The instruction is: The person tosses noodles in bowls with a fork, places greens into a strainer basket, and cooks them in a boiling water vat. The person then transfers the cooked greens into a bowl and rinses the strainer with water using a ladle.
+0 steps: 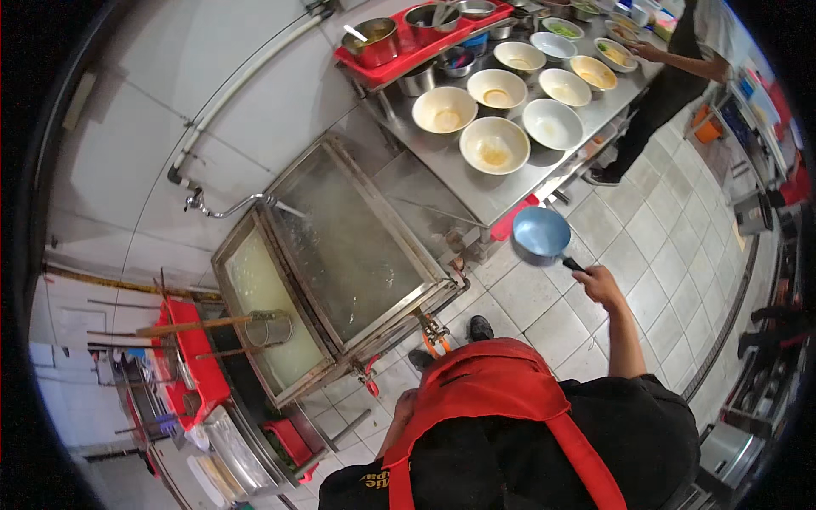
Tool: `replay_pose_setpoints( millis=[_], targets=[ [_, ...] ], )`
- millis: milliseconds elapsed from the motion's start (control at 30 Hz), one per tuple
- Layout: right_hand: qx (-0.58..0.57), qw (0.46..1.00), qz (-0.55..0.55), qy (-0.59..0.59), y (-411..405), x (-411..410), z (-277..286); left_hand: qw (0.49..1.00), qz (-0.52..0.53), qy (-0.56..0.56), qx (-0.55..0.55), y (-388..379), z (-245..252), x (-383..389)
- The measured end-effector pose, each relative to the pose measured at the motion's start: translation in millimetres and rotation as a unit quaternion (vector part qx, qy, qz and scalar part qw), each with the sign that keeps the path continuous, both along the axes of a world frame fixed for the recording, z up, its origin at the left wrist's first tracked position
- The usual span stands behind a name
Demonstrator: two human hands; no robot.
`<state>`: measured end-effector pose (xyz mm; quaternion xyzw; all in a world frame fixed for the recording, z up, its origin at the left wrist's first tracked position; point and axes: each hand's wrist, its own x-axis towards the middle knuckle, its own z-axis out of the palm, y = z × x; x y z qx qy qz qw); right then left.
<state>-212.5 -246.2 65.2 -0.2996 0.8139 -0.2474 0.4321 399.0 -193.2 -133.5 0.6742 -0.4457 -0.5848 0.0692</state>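
Note:
My right hand [600,287] is closed round the black handle of a blue saucepan [542,233], held out over the tiled floor beside the steel table [440,169]. Little of my left hand [406,403] shows; it hangs low beside my red apron [491,382], and its fingers cannot be made out. Ahead and to the left stands a steel boiling vat with a large section of cloudy water [347,236] and a narrower one of paler liquid [274,299]. A wire-mesh strainer [269,328] with a long wooden handle rests over the narrow section.
Several bowls [494,145] stand on the steel table, some with sauce inside. Red trays [424,48] carry metal pots behind them. Another person's hand [647,51] touches a bowl of food. A tap [245,204] reaches over the vat. Valves [433,328] stick out at its front.

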Motion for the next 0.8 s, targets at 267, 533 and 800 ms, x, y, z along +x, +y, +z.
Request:
replay_pose_setpoints(
  millis=[267, 533, 800],
  targets=[
    [-0.109, 0.983, -0.037, 0.142, -115.8, 10.5, -238.1, 0.997, 0.032, -0.041, -0.053, 9.5, 73.0, -16.8],
    [0.133, 0.723, 0.651, -0.192, -97.5, 137.6, -149.5, 0.982, 0.126, 0.142, -0.008, 3.6, 158.7, 27.5],
    [-0.558, 0.697, 0.387, -0.232, -270.8, 519.4, 221.8, 0.674, 0.341, 0.084, -0.65, -246.1, 329.0, 148.3]
  ],
)
